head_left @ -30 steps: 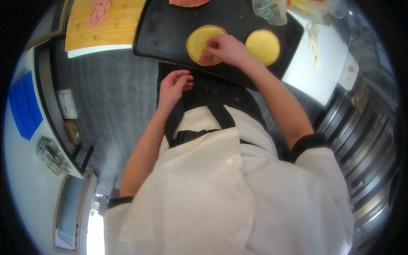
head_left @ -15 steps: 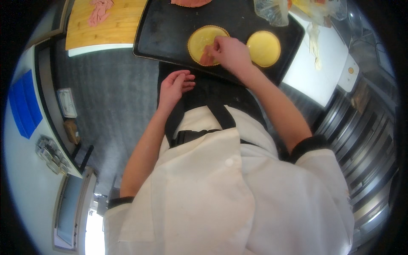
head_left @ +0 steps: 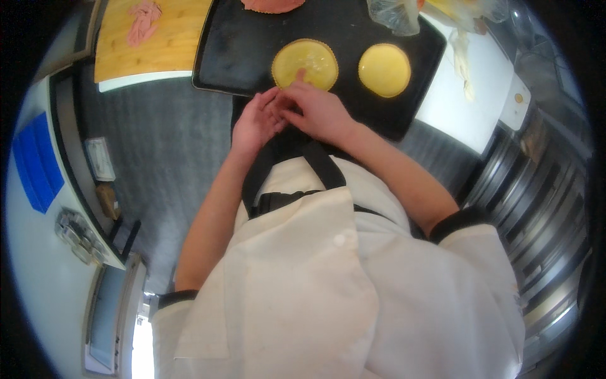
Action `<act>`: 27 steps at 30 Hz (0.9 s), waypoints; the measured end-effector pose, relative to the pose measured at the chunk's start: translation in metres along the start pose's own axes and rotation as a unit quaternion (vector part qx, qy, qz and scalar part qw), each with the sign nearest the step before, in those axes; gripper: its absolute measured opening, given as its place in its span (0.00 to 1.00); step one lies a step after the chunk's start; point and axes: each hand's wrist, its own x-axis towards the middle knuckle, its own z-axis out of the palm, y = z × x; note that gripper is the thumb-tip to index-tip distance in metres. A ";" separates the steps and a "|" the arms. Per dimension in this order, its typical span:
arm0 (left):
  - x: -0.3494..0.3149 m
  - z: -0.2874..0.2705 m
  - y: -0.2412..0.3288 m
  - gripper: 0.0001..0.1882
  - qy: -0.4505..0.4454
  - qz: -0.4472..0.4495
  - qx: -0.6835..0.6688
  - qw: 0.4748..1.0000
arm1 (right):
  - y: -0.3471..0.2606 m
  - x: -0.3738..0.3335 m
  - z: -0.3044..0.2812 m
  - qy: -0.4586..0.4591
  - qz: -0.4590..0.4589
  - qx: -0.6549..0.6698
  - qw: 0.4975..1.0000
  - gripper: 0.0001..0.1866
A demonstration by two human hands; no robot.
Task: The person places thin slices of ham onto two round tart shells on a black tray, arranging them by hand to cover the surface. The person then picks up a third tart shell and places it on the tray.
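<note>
My right hand (head_left: 319,114) is at the near rim of a round yellow pastry disc (head_left: 307,58) with a crimped edge. One finger appears to stick out over the disc, while the other fingers curl in toward the left hand. My left hand (head_left: 254,123) meets it, its closed fingers against the right hand's fingers. Anything between them is hidden. Pale bits lie on this disc's shiny top. A second yellow disc (head_left: 384,70) rests to its right. Both sit on a black baking tray (head_left: 237,60). At the far edge, a disc covered in pink ham (head_left: 273,5) is partly cut off.
A wooden cutting board (head_left: 170,44) at the far left carries a crumpled heap of pink ham slices (head_left: 144,24). Clear plastic bags (head_left: 394,16) overlap the tray's far right corner. Beside it is a white board (head_left: 451,110) with a limp pale strip (head_left: 463,66).
My right hand has pulled back left and toward me from above the disc and now meets my left hand. The pink ham piece it held over the disc no longer shows.
</note>
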 end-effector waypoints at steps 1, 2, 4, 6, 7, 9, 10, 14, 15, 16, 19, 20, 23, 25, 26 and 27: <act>-0.001 0.002 0.000 0.31 -0.001 0.005 -0.003 1.000 | 0.000 0.000 0.000 0.005 0.012 0.014 1.000 0.12; -0.002 0.003 0.001 0.31 -0.002 0.010 -0.005 1.000 | 0.001 -0.001 -0.002 0.009 0.002 0.020 1.000 0.12; -0.011 0.010 0.005 0.31 -0.019 0.016 -0.010 1.000 | 0.004 -0.003 -0.004 0.014 -0.016 0.036 0.999 0.13; -0.013 0.015 0.006 0.29 -0.024 0.029 0.011 0.999 | 0.008 -0.002 -0.002 0.018 0.015 0.095 0.995 0.13; -0.012 0.017 0.005 0.28 -0.021 0.039 0.034 0.998 | 0.011 -0.002 -0.001 0.020 0.031 0.124 0.992 0.14; -0.011 0.021 0.004 0.28 -0.006 0.042 0.082 0.996 | 0.015 -0.002 -0.002 0.002 0.054 0.115 0.992 0.14; -0.011 0.023 0.004 0.29 0.007 0.035 0.107 0.994 | 0.016 -0.003 -0.003 -0.007 0.066 0.111 0.992 0.14; -0.011 0.032 0.004 0.30 0.041 0.022 0.118 0.992 | 0.017 -0.005 -0.009 -0.010 0.048 0.106 0.993 0.13; -0.011 0.032 0.003 0.29 0.035 0.035 0.116 0.992 | 0.017 -0.005 -0.010 0.001 0.035 0.105 0.994 0.13; -0.011 0.032 0.002 0.29 0.028 0.048 0.114 0.992 | 0.017 -0.005 -0.011 0.011 0.021 0.104 0.994 0.13; -0.010 0.032 0.007 0.29 0.011 0.031 0.084 0.996 | 0.009 -0.005 -0.016 0.075 -0.003 0.093 0.993 0.12; -0.010 0.033 0.009 0.29 0.006 0.016 0.071 0.997 | 0.008 -0.004 -0.018 0.073 -0.021 0.072 0.995 0.12; -0.008 0.024 0.009 0.29 -0.029 0.009 0.044 0.999 | 0.005 -0.002 -0.020 0.064 -0.060 0.016 0.996 0.12; -0.004 0.013 0.006 0.28 -0.071 0.014 0.020 0.997 | 0.007 0.000 -0.018 0.052 -0.069 -0.006 0.996 0.12; -0.003 0.007 0.004 0.27 -0.092 0.017 0.008 0.996 | 0.009 0.001 -0.019 0.043 -0.035 0.040 0.998 0.12; -0.004 0.012 0.006 0.27 -0.058 0.014 0.016 0.998 | 0.013 0.001 -0.019 0.032 0.000 0.087 0.996 0.12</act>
